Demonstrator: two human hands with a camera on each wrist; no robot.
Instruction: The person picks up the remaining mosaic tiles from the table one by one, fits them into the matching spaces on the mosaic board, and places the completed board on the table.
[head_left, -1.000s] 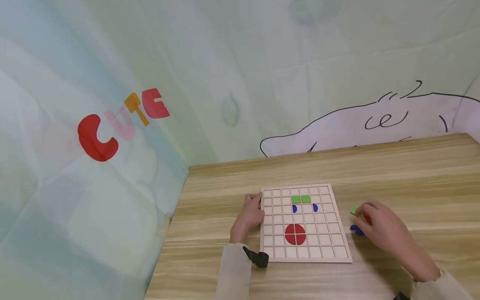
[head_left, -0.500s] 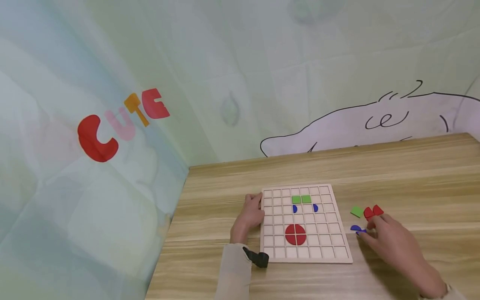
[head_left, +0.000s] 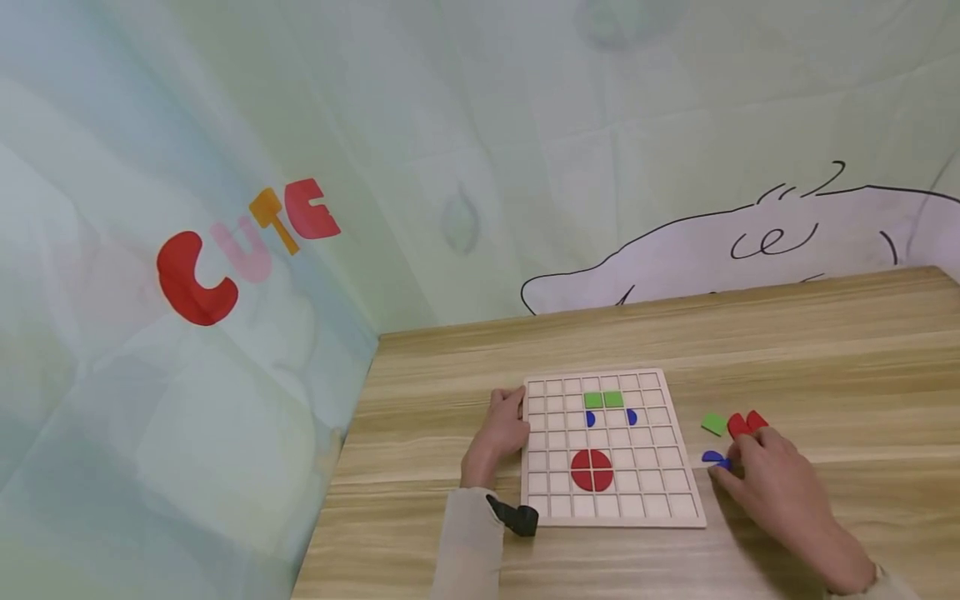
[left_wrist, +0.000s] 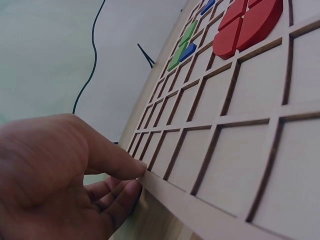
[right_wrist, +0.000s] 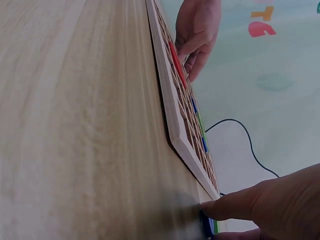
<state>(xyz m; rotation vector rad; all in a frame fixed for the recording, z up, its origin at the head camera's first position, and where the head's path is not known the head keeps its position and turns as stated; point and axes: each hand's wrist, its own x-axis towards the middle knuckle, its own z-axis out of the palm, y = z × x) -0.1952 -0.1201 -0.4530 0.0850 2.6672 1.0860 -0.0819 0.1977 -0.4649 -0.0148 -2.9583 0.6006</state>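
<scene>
A wooden grid board [head_left: 555,517] lies on the table. At its left edge my left hand [head_left: 501,429] holds the rim, the thumb on top and the fingers curled beside it, as the left wrist view shows. On the board are two green squares [head_left: 593,401], two blue half-circles [head_left: 632,417] and several red quarter-circles forming a red disc [head_left: 592,471]. Right of the board, my right hand [head_left: 780,483] pinches a blue half-circle [head_left: 723,465] between thumb and fingers, partly hidden by them. A second loose blue half-circle [head_left: 711,456] lies against it.
A loose green square [head_left: 714,424] and two red quarter-circles [head_left: 738,425] lie just beyond the right hand. The wood-grain table [head_left: 442,358] meets a printed cloth backdrop [head_left: 450,167] behind and at the left. A black strap device [head_left: 517,515] sits on the left wrist.
My right hand has moved from over the red quarter-circles down to the blue half-circles, uncovering the green square and red pieces. My left hand keeps its place on the board.
</scene>
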